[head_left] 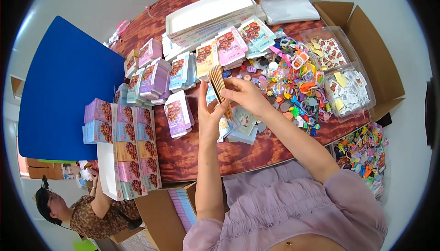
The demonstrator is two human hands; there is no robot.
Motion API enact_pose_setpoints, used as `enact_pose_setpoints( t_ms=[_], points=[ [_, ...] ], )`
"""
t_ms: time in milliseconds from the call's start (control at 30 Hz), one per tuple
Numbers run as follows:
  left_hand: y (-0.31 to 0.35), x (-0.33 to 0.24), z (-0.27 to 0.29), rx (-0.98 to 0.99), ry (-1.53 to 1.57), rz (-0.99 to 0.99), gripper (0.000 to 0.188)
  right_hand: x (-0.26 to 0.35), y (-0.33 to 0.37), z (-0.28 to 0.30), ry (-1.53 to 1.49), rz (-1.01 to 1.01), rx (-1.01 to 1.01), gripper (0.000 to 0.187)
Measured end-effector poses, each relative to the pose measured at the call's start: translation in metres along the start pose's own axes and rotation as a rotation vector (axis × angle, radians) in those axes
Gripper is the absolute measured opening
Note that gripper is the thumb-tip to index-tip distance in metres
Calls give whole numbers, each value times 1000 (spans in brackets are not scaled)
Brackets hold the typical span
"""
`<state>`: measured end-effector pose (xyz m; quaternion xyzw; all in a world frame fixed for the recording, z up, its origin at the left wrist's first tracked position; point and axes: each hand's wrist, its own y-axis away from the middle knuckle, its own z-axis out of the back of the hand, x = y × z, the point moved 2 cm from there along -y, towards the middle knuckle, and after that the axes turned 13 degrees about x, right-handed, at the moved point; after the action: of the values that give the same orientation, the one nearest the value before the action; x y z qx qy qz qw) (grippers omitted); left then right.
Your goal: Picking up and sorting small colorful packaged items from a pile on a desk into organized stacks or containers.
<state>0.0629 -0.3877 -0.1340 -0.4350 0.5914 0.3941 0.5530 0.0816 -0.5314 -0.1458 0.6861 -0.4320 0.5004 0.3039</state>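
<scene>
Head view, stack in hand: a stack of thin brown-edged cards [218, 86] is held upright and slightly tilted above the table [176, 159], in front of the person.
Left hand [211, 108]: the lower part of the stack is clamped between its digits, from the left and below.
Right hand [243, 94]: the stack's right side is gripped by thumb and fingers; how the hidden fingertips lie cannot be told.
Under the hands: pale blue packs [244, 135] are partly covered.
Middle of table: small printed cartons [181, 70] are grouped in purple, blue, yellow and pink.
Right side: colourful trinkets [293, 81] are heaped beside a clear divided tray [370, 96], in which printed white pieces [350, 88] are held.
Far side: white box trays [211, 15] are stacked near clear plastic sleeves [289, 10].
Left edge: display boxes [130, 152] are filled with cartons, near a blue panel [68, 90].
Lower left: a co-worker [98, 214] is seen beyond an open cardboard box [160, 212].
</scene>
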Motion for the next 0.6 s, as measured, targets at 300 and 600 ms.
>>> enact_pose_setpoints(
  t_ms=[300,600],
  points=[
    [51,-3,-12,-7,56,-14,90,-13,38,-25,-68,72,55,35],
    [116,-2,-8,-95,87,29,88,-34,70,-65,-116,25,119,34]
  ],
)
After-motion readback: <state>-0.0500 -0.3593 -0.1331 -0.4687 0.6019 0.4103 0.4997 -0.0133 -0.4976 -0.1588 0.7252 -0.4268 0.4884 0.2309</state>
